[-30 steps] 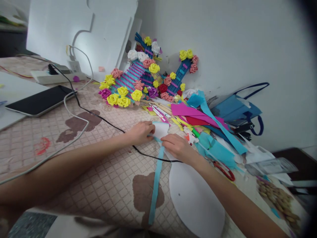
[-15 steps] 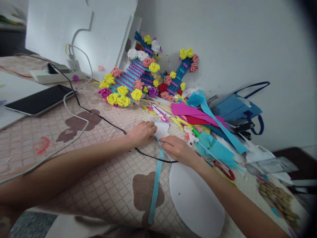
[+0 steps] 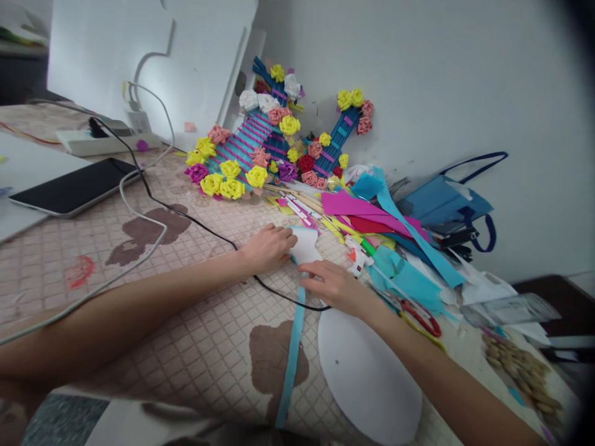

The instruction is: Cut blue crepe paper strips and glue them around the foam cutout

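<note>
My left hand (image 3: 268,248) rests on the table with its fingers curled onto a small white paper piece (image 3: 304,245), pinching its left edge. My right hand (image 3: 334,286) lies just below that paper, fingers pressed down where a long light-blue paper strip (image 3: 290,359) meets the white piece. The strip runs from my hands down toward the table's near edge. A white paper oval (image 3: 367,375) lies under my right forearm.
A craft structure of blue sticks with paper roses (image 3: 260,148) stands at the back by the wall. Coloured paper scraps (image 3: 381,217), red-handled scissors (image 3: 421,317) and a blue bag (image 3: 446,204) lie right. A tablet (image 3: 74,186), power strip (image 3: 102,141) and cables (image 3: 153,204) lie left.
My right hand has slid slightly down and left along the blue strip. The left hand has barely shifted.
</note>
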A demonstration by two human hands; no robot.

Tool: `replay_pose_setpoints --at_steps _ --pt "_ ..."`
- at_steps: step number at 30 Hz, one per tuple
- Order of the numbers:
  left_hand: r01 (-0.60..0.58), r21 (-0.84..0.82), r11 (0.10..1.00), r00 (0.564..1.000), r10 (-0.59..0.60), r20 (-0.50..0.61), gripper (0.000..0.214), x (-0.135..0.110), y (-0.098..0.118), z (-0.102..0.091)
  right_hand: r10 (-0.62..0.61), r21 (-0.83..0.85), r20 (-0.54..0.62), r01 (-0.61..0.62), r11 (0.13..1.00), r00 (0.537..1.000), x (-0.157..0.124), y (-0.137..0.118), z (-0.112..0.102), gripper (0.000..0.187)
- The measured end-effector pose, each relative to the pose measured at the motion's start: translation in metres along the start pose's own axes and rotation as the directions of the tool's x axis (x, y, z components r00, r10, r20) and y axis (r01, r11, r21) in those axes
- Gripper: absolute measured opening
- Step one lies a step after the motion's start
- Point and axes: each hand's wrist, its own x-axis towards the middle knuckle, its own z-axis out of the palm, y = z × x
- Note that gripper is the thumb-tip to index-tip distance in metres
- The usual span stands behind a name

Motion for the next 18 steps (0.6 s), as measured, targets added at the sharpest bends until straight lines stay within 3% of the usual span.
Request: replay_pose_setpoints --at_steps 18 --pt "-0.056 0.010 0.998 0.998 0.055 0.037 0.012 0.0032 -0.0037 -0.0050 0.087 0.007 -0.021 -0.086 0.996 0.996 -0.0102 -0.0001 -0.0034 0.016"
